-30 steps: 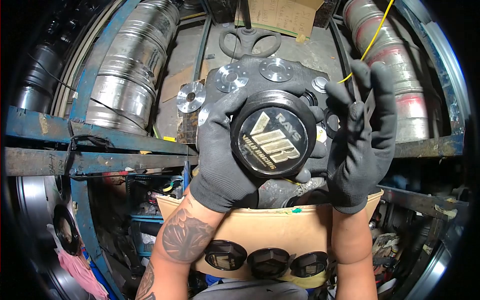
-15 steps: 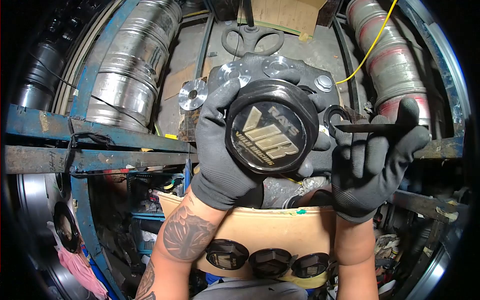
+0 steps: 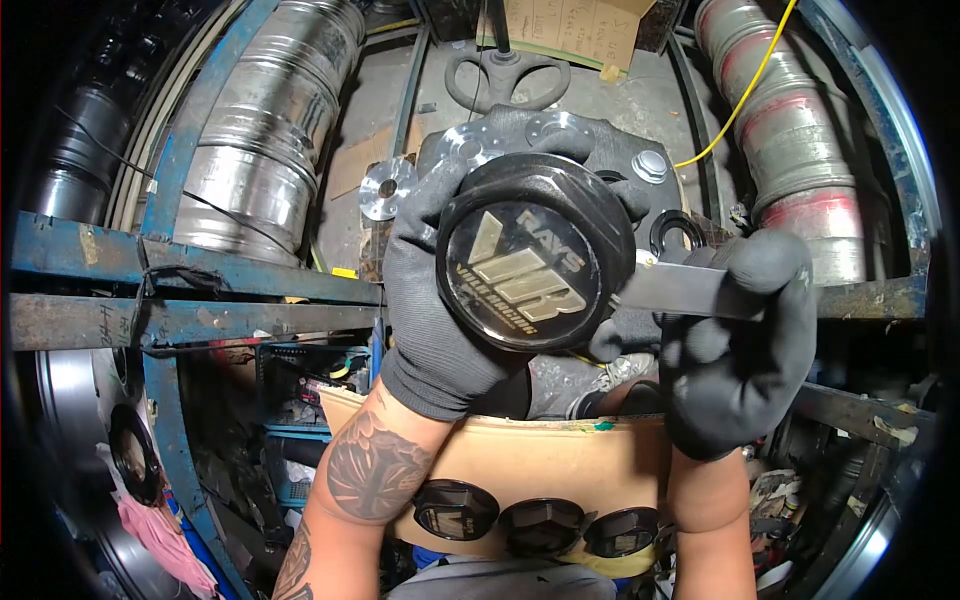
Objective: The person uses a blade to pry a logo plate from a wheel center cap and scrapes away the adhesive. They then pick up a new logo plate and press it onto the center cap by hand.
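My left hand (image 3: 430, 300), in a dark grey glove, is wrapped round a black hexagonal cap (image 3: 540, 260) whose round face carries gold and silver lettering. The face is turned up toward the camera. My gloved right hand (image 3: 745, 350) pinches a flat, thin metal blade (image 3: 680, 290) between thumb and finger. The blade points left, its tip at the right side of the cap; whether it touches the cap I cannot tell. Below my hands, several black caps (image 3: 541, 524) lie in a row on a tan board (image 3: 560, 445).
Round metal discs (image 3: 387, 190) and a silver hex cap (image 3: 648, 166) lie on a dark cloth-covered surface beyond my hands. Stacked wheels (image 3: 262, 130) stand left, more (image 3: 800, 150) right. Blue metal beams (image 3: 250, 270) cross the left. A steering wheel (image 3: 507, 80) lies at the back.
My right hand has turned and moved left, bringing the blade from the right to the cap's edge. The cap in my left hand has shifted slightly left and tilted a little.
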### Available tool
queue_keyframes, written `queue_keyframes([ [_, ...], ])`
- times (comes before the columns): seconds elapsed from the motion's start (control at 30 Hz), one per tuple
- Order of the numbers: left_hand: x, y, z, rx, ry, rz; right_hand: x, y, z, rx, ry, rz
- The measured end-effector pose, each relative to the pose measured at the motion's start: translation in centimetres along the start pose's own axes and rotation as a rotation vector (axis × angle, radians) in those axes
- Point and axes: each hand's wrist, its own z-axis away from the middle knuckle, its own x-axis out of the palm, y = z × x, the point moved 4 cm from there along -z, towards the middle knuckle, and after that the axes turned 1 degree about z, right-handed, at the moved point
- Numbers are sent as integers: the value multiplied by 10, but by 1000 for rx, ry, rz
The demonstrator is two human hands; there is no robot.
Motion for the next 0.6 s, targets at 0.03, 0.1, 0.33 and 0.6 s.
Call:
queue_keyframes([
  [0.03, -1, 1, 0, 11, 12, -1, -3, -4, -3, -102, -95, 145],
  [0.1, -4, 4, 1, 36, 80, -73, 1, -9, -1, 13, -145, -50],
  [0.33, 4, 1, -1, 5, 194, -206, 23, -18, -1, 236, -169, -273],
  [0.6, -1, 2, -1, 84, 332, -373, 31, -19, -8, -114, -353, 101],
])
